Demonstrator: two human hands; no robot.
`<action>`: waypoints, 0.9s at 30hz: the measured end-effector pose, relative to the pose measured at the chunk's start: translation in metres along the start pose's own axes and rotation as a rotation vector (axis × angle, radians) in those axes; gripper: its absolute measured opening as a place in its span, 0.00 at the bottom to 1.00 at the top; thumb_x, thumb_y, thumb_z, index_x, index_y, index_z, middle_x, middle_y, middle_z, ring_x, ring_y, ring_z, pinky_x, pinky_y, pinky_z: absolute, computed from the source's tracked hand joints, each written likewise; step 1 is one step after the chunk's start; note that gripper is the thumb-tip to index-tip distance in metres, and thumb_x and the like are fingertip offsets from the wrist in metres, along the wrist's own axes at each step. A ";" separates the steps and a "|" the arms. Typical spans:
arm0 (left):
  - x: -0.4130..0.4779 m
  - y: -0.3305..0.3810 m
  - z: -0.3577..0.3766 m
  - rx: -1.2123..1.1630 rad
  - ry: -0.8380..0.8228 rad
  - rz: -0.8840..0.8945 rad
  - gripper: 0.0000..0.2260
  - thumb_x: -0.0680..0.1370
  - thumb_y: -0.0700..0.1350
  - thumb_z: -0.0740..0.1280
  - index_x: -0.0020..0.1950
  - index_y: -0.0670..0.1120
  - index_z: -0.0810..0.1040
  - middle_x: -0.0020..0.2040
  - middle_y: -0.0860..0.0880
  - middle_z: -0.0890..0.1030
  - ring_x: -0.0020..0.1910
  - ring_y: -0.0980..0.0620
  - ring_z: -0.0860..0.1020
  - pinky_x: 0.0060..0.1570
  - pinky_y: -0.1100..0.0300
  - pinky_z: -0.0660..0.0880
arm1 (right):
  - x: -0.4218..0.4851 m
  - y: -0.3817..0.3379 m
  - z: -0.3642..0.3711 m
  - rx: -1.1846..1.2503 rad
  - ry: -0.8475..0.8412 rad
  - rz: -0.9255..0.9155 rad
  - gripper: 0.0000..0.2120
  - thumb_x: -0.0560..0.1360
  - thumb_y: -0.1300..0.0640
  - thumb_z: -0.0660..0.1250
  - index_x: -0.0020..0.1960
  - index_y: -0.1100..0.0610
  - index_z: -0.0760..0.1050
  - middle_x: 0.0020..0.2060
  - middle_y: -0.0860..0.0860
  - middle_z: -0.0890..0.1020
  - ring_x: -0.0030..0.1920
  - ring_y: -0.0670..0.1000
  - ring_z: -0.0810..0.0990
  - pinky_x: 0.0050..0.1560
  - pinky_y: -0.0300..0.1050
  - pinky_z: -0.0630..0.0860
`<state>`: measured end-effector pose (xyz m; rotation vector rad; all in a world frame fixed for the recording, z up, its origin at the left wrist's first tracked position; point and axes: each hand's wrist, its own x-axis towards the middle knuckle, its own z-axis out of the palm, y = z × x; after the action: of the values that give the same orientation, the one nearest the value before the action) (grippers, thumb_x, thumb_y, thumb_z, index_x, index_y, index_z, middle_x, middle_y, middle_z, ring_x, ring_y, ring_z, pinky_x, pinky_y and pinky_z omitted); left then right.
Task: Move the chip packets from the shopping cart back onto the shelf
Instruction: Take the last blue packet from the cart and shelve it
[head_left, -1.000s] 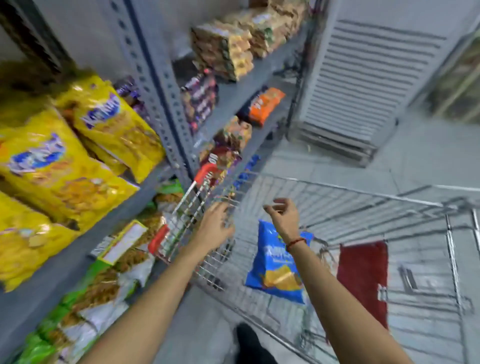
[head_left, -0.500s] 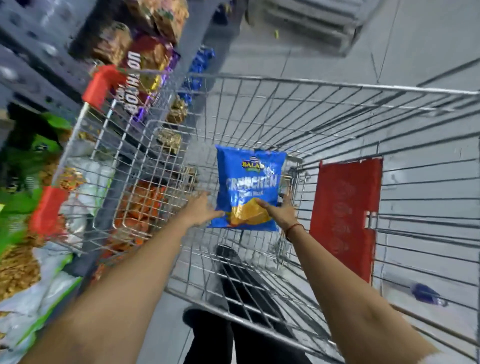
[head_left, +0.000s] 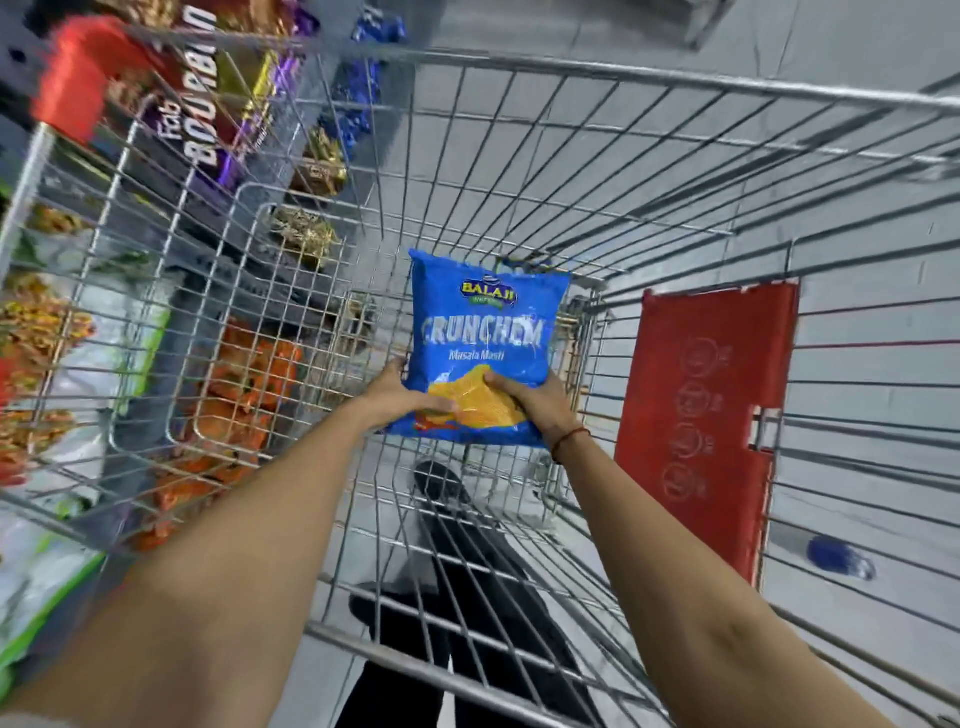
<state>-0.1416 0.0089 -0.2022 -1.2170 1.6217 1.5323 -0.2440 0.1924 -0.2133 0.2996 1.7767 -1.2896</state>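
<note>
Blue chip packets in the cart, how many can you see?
1. The blue chip packet sits deep inside the shopping cart, gripped at its bottom by the left hand and right hand. None looks hidden.

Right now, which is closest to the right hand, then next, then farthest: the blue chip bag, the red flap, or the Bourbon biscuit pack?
1. Blue chip bag, held in the right hand.
2. Red flap, to its right.
3. Bourbon biscuit pack, far upper left, outside the cart.
</note>
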 end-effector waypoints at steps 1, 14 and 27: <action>-0.011 0.008 -0.001 -0.003 -0.021 -0.003 0.46 0.57 0.49 0.82 0.68 0.42 0.61 0.61 0.47 0.75 0.56 0.47 0.76 0.58 0.54 0.73 | -0.003 -0.001 0.002 0.010 -0.004 -0.005 0.19 0.67 0.64 0.75 0.56 0.62 0.77 0.50 0.55 0.83 0.36 0.40 0.83 0.37 0.36 0.80; -0.129 0.043 -0.062 -0.116 0.023 0.191 0.49 0.49 0.59 0.81 0.65 0.44 0.69 0.59 0.49 0.78 0.55 0.49 0.78 0.55 0.56 0.75 | -0.086 -0.090 0.032 0.053 -0.158 -0.279 0.17 0.67 0.66 0.75 0.54 0.59 0.77 0.46 0.50 0.84 0.44 0.48 0.85 0.42 0.42 0.81; -0.316 0.100 -0.148 -0.383 0.351 0.727 0.55 0.38 0.62 0.80 0.62 0.48 0.70 0.58 0.48 0.79 0.49 0.54 0.81 0.42 0.62 0.80 | -0.229 -0.259 0.091 0.085 -0.316 -0.766 0.20 0.65 0.66 0.76 0.56 0.60 0.78 0.45 0.48 0.86 0.46 0.48 0.85 0.44 0.42 0.80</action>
<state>-0.0786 -0.0745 0.1456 -1.1977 2.2352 2.2505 -0.2319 0.0703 0.1225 -0.5724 1.6060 -1.8146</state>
